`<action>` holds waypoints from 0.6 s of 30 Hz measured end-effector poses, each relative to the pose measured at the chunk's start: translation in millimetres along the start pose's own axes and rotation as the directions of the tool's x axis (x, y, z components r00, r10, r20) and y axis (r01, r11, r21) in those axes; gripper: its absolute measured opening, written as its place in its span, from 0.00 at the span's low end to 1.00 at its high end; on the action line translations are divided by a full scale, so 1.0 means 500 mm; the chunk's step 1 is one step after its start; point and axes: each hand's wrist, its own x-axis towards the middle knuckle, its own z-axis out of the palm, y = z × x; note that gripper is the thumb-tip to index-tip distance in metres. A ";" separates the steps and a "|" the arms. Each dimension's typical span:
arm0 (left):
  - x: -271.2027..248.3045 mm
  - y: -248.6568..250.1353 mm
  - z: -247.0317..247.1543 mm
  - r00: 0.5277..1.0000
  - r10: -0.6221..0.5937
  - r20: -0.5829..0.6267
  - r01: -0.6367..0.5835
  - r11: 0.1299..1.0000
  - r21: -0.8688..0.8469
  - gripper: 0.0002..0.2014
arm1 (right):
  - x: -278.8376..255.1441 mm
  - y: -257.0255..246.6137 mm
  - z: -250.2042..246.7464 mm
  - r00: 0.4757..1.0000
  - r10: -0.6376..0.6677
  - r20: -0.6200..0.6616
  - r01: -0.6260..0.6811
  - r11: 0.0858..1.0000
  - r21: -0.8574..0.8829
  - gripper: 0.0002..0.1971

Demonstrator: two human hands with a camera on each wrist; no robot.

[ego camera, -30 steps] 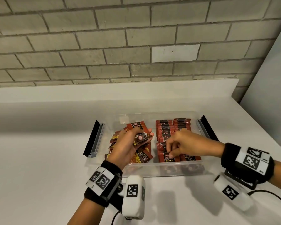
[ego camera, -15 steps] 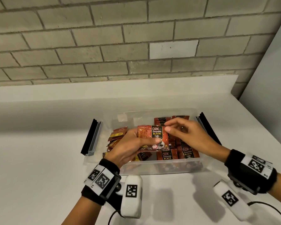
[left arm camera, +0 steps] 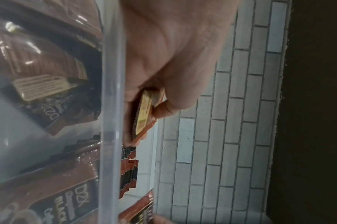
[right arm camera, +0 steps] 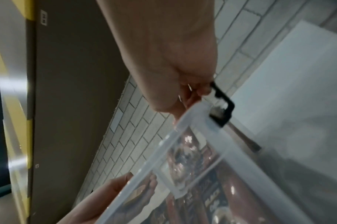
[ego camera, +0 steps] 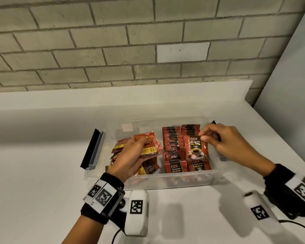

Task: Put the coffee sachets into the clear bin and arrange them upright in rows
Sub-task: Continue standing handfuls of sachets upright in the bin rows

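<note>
Right hand point(ego camera: 225, 143) pinched one D2X Black sachet point(ego camera: 196, 148) by its top edge over the right-hand rows point(ego camera: 174, 147) in the clear bin point(ego camera: 165, 180). Left hand point(ego camera: 132, 155) gripped a small stack point(ego camera: 148, 145) (loose pile beneath). Best lowered upright, label forward, snug against the row.

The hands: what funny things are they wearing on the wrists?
Both bare hands, left hand and right hand, wear a black wrist strap carrying white square tags printed with black checker-like codes. A white rounded camera block, also tagged, hangs under each wrist, with a thin black cable trailing off.
</note>
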 end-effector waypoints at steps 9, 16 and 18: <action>0.010 -0.004 -0.011 0.992 0.127 0.001 -0.126 0.983 0.135 0.11 | -0.024 0.028 0.007 0.971 0.011 0.239 0.090 0.907 -0.411 0.05; 0.002 -0.002 -0.012 0.987 0.129 0.099 -0.132 0.991 0.026 0.15 | -0.029 0.032 0.012 0.973 -0.018 0.232 0.117 0.898 -0.423 0.07; -0.002 -0.001 -0.008 0.984 0.118 0.132 -0.127 0.990 0.061 0.17 | -0.029 0.034 0.012 0.983 -0.048 0.177 0.111 0.923 -0.368 0.09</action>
